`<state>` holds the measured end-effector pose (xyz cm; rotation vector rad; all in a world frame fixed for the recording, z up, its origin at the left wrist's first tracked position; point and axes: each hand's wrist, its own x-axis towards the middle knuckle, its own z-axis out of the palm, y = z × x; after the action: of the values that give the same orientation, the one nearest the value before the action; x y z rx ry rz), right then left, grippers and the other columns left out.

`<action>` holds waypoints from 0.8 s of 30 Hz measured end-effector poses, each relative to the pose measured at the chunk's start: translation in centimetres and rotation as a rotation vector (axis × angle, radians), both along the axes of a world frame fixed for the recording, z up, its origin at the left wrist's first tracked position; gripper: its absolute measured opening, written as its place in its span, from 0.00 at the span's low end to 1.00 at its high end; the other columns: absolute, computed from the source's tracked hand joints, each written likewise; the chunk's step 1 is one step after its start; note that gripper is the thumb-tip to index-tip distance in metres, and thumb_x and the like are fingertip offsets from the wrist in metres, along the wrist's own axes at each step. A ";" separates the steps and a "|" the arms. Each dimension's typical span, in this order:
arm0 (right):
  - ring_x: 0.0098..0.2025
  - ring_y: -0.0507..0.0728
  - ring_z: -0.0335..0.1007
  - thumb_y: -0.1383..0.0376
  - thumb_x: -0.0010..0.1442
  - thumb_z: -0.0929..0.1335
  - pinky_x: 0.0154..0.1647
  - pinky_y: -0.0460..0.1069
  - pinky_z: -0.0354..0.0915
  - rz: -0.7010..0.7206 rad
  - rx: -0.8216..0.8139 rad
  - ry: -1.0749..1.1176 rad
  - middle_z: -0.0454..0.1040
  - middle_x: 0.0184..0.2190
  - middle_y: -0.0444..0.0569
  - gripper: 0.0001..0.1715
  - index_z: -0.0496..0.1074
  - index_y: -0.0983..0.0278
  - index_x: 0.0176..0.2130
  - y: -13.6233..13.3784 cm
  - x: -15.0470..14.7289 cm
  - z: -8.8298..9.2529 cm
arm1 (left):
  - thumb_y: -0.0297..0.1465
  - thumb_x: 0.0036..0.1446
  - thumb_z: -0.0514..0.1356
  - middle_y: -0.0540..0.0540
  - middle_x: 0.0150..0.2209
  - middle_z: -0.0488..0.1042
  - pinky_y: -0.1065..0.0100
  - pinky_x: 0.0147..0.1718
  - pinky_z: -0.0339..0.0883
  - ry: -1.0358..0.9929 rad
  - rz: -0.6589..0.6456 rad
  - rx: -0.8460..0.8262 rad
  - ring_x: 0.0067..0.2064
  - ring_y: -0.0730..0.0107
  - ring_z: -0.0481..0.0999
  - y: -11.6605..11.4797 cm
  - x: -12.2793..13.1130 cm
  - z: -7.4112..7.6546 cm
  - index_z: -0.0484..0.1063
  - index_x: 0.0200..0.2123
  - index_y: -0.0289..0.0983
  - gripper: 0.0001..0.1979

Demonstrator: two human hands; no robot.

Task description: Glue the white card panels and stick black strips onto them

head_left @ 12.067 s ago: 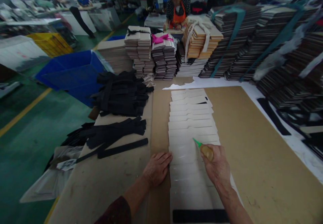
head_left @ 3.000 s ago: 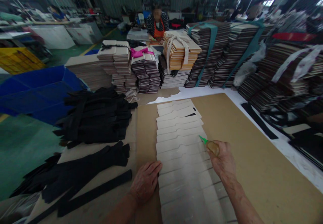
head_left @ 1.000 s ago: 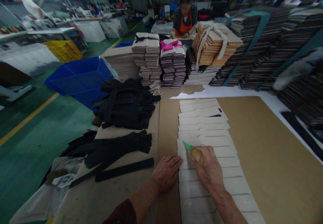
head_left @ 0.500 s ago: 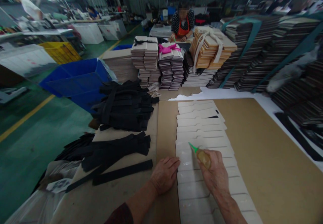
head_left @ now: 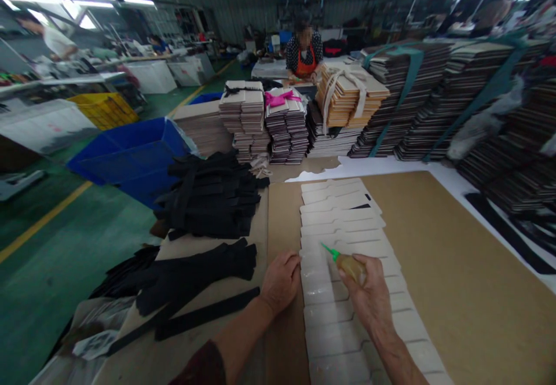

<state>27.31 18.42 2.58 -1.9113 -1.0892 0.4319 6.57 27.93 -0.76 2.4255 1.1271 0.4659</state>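
Observation:
My right hand is wrapped around a small squeeze bottle of amber liquid, probably glue. Its thin green nozzle points to the upper left, over the overlapping row of off-white card pieces. Wet, shiny patches show along the left part of the nearer pieces. My left hand rests at the row's left edge, with bent fingers close together and the fingertips touching the edge; nothing is seen held in it. Near the far end of the row, a bit of black shows between two pieces.
Black strips lie bundled on the left, with a single strip closer. A blue bin stands beyond them. Tied stacks of cut pieces and taller strapped stacks line the back. A co-worker in an orange apron sits behind.
The view has tilted up slightly. My left hand has slid a little up along the row's edge, its fingers now more bent. The bottle's nozzle has moved slightly toward the far end of the row.

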 end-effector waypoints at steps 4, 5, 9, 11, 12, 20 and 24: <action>0.48 0.59 0.65 0.60 0.58 0.67 0.49 0.55 0.65 0.104 -0.044 -0.032 0.64 0.45 0.46 0.17 0.64 0.58 0.48 1.8 -1.2 0.2 | 0.23 0.62 0.52 0.42 0.55 0.69 0.55 0.58 0.63 0.057 -0.009 0.003 0.54 0.58 0.66 2.0 0.9 -1.4 0.67 0.55 0.35 0.19; 0.48 0.58 0.65 0.61 0.59 0.66 0.48 0.55 0.65 0.127 -0.056 -0.045 0.64 0.46 0.46 0.16 0.64 0.58 0.48 2.2 -1.5 0.2 | 0.23 0.61 0.52 0.43 0.56 0.69 0.55 0.58 0.63 0.072 -0.023 0.003 0.54 0.58 0.65 2.1 1.0 -1.7 0.66 0.56 0.36 0.20; 0.48 0.58 0.65 0.63 0.59 0.66 0.49 0.55 0.65 0.171 -0.065 -0.081 0.63 0.44 0.46 0.15 0.64 0.58 0.47 3.0 -2.3 0.2 | 0.24 0.60 0.53 0.45 0.57 0.68 0.55 0.57 0.62 0.125 -0.052 -0.003 0.55 0.57 0.63 1.7 1.0 -1.7 0.64 0.60 0.40 0.24; 0.48 0.59 0.65 0.63 0.60 0.65 0.49 0.55 0.66 0.190 -0.087 -0.090 0.63 0.44 0.46 0.14 0.64 0.58 0.47 3.1 -2.5 0.5 | 0.23 0.60 0.53 0.46 0.57 0.68 0.56 0.58 0.62 0.141 -0.054 -0.006 0.55 0.58 0.62 1.6 1.1 -1.5 0.62 0.61 0.41 0.25; 0.48 0.59 0.65 0.64 0.60 0.65 0.49 0.55 0.66 0.204 -0.105 -0.097 0.63 0.45 0.47 0.14 0.64 0.58 0.48 3.2 -2.6 0.7 | 0.23 0.59 0.53 0.46 0.57 0.68 0.56 0.58 0.61 0.148 -0.052 -0.007 0.55 0.58 0.62 1.6 1.1 -1.3 0.61 0.61 0.41 0.26; 0.47 0.59 0.65 0.66 0.62 0.64 0.43 0.53 0.68 0.225 -0.206 -0.254 0.64 0.45 0.48 0.12 0.65 0.58 0.47 3.7 -2.8 1.4 | 0.23 0.59 0.53 0.47 0.56 0.67 0.58 0.58 0.60 0.169 -0.043 -0.016 0.54 0.59 0.62 1.8 1.3 -1.2 0.62 0.61 0.42 0.26; 0.47 0.59 0.65 0.69 0.62 0.64 0.45 0.52 0.67 0.259 -0.219 -0.322 0.65 0.45 0.49 0.15 0.65 0.57 0.49 3.5 -2.2 1.2 | 0.23 0.59 0.52 0.46 0.55 0.68 0.58 0.57 0.60 0.177 -0.036 -0.017 0.54 0.59 0.62 1.8 1.3 -1.1 0.62 0.61 0.42 0.26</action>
<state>25.11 21.90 3.79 -2.0869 -1.5661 0.4080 7.89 29.68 -1.86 2.5073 1.1503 0.2331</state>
